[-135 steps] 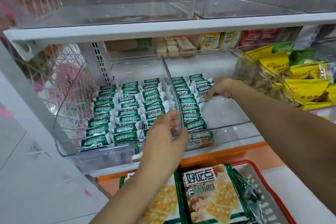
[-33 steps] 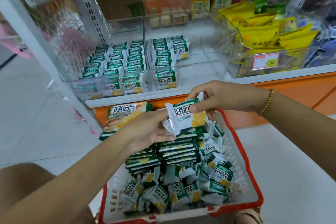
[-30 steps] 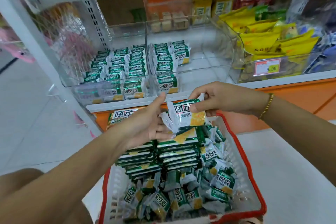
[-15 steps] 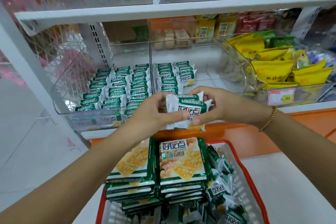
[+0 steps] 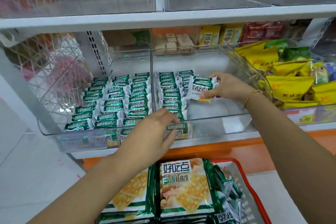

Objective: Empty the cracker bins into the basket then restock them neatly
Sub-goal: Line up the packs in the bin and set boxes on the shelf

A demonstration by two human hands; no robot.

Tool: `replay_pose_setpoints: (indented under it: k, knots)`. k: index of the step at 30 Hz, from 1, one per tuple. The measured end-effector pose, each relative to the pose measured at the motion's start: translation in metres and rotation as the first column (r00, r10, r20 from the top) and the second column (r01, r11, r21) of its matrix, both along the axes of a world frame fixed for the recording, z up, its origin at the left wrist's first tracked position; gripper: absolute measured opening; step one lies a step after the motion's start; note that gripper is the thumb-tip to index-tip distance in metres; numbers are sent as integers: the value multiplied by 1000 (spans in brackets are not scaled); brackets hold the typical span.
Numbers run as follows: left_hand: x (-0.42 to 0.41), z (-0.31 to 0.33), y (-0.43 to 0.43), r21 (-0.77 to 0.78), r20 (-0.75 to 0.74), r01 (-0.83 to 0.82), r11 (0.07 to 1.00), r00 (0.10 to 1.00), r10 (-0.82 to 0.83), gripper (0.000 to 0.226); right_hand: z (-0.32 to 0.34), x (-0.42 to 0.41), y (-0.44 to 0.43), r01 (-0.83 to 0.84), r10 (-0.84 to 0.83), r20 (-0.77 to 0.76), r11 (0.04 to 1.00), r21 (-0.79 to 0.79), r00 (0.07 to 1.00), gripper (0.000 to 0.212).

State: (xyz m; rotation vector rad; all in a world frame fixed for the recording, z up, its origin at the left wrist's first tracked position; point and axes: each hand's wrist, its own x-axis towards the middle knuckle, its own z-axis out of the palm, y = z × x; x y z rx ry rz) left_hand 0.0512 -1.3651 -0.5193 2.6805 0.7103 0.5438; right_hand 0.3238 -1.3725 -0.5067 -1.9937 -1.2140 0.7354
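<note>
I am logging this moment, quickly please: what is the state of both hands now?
Left hand: open, holding nothing.
Right hand: gripping cracker packets inside the right bin.

**Two bare arms, one gold bracelet**

Honestly not a lot to report on the person here. The left forearm (image 5: pixel 101 178) and the right forearm (image 5: pixel 291 142) are both uncovered from the frame edge right down to the fingers. What's worn: a thin gold-coloured bracelet (image 5: pixel 251 95) on the right wrist, just behind the right hand (image 5: pixel 227 87). It looks like a string of tiny beads or links, can't tell which at this size. It fits fairly close to the wrist. The left hand (image 5: pixel 154 132) is a bit motion-blurred, so finer details like nails don't show.
</note>
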Motion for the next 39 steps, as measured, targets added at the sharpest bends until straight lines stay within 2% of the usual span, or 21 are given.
replay_pose_setpoints:
  k: [4,7,10,12,14,20,22,23,26,28,31,35,39]
  knots:
    - [-1,-1,2,-4,-13,10,1000,1000,-10,21,-11,3,17,-43,60,181,994,-95,982,83]
    - [-2,-2,3,-7,-4,19,1000,1000,-19,21,-14,0,24,-73,118,282,984,-164,952,77]
    - [-2,-1,4,-21,4,1,1000,1000,-1,22,-17,-3,28,-18,115,453,977,-212,884,74]
    - [-2,0,3,-16,8,7,1000,1000,-7,23,-18,-3,28,20,90,512,979,-205,854,72]
    - [-2,1,2,-15,3,4,1000,1000,-4,24,-19,-4,27,14,77,477,983,-184,875,68]
    - [-10,-2,-2,15,35,-5,1000,999,4,27,-16,-11,22,-37,61,207,992,-120,976,75]
    - [-18,-5,-4,37,68,-3,999,998,1,26,-12,-14,14,-11,27,151,995,-101,988,68]
    - [-23,-6,-5,48,86,10,999,996,-14,28,-7,-17,9,3,13,205,997,-77,979,59]
    - [-41,-12,-15,38,84,55,998,995,-59,34,15,-28,-20,14,-58,444,995,103,894,12]
    - [-50,-22,-25,38,24,87,995,996,-88,36,29,-43,-49,-94,2,553,986,137,833,22]
    - [-61,-45,-50,17,-113,182,983,977,-179,39,36,-72,-103,-266,192,629,964,24,753,23]
    - [-68,-83,-82,-32,-255,276,961,927,-274,35,2,-82,-162,-347,388,583,919,-187,714,34]
    - [-78,-128,-99,-293,-530,82,953,815,-233,18,-76,-72,-194,-272,498,456,837,-475,738,36]
